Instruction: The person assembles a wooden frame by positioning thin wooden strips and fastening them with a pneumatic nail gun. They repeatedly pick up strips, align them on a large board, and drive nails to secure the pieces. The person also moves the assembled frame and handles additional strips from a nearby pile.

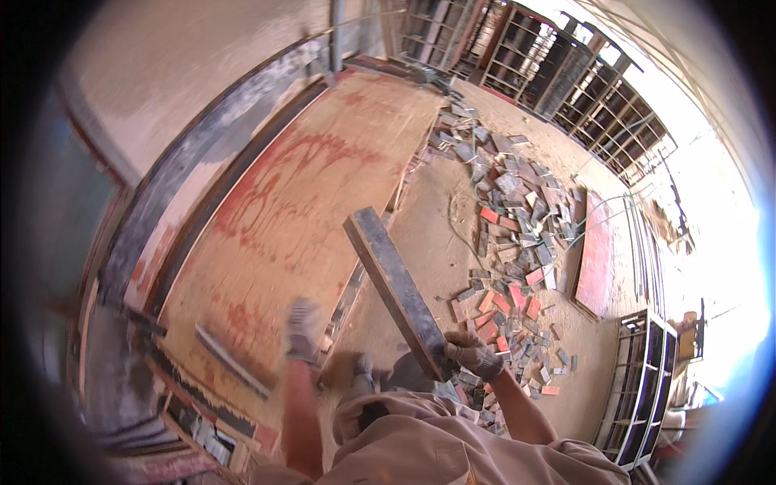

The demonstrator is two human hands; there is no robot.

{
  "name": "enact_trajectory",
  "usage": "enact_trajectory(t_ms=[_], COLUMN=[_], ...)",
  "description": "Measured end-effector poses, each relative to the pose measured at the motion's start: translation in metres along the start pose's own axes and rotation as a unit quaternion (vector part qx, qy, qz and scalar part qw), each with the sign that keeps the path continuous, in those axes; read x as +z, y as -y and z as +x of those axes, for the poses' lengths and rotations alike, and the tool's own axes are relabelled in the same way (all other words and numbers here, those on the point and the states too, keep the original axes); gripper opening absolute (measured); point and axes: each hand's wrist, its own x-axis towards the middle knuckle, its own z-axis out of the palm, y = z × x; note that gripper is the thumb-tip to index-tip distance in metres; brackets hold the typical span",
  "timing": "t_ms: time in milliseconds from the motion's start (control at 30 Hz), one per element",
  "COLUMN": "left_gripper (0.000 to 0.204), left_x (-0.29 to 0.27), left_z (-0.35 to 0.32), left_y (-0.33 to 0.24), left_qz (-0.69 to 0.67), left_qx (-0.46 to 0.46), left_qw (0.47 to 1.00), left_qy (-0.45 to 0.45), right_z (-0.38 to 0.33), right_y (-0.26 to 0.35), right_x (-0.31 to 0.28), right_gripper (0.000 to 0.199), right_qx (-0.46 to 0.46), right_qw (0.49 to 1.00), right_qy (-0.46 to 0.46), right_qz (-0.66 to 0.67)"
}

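A long, dark wooden plank [398, 289] slants up and to the left in front of me. My right hand [475, 356], in a grey work glove, is closed around its near end. Over the near right part of a large plywood sheet [267, 234] with red stains is my gloved left hand [302, 331]. Motion smears its fingers, and no object shows in it; whether it touches the sheet I cannot tell. To its left, a narrow strip of wood [232, 361] lies on the plywood.
Many small offcuts, grey and red, form a heap [517, 210] on the floor to the right. Beyond them lies a reddish board [594, 259]. Metal racks [558, 77] with upright panels stand at the back; a slatted frame [634, 388] is at the near right. A wall [194, 73] runs along the left.
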Motion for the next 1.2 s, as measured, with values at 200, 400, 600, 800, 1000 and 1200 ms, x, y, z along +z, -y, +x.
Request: enact_trajectory(t_ms=[200, 400, 600, 800, 1000, 1200], left_gripper=[0.043, 0.024, 0.027, 0.023, 0.036, 0.07], left_x=[0.316, 0.464, 0.56, 0.604, 0.645, 0.668], left_z=[0.091, 0.22, 0.388, 0.565, 0.746, 0.889], left_y=[-0.02, -0.025, -0.045, -0.047, -0.025, -0.18], left_qz=[0.109, 0.317, 0.354, 0.456, 0.52, 0.263], left_qx=[-0.037, 0.169, 0.204, 0.038, 0.009, 0.322], left_qw=[0.962, 0.923, 0.911, 0.889, 0.854, 0.909], left_qy=[0.249, 0.137, 0.052, 0.022, 0.028, -0.031], right_z=[0.076, 0.198, 0.268, 0.404, 0.573, 0.706], right_y=[0.002, 0.081, 0.247, 0.353, 0.421, 0.488], right_x=[-0.145, -0.292, -0.364, -0.433, -0.52, -0.637], right_gripper=[0.041, 0.051, 0.076, 0.061, 0.05, 0.091], right_qx=[-0.001, -0.014, -0.272, -0.416, -0.455, -0.402], right_qw=[0.998, 0.882, 0.709, 0.624, 0.624, 0.698], right_qy=[-0.059, -0.368, -0.276, -0.092, 0.07, -0.099], right_qz=[-0.028, -0.294, -0.59, -0.655, -0.632, -0.584])
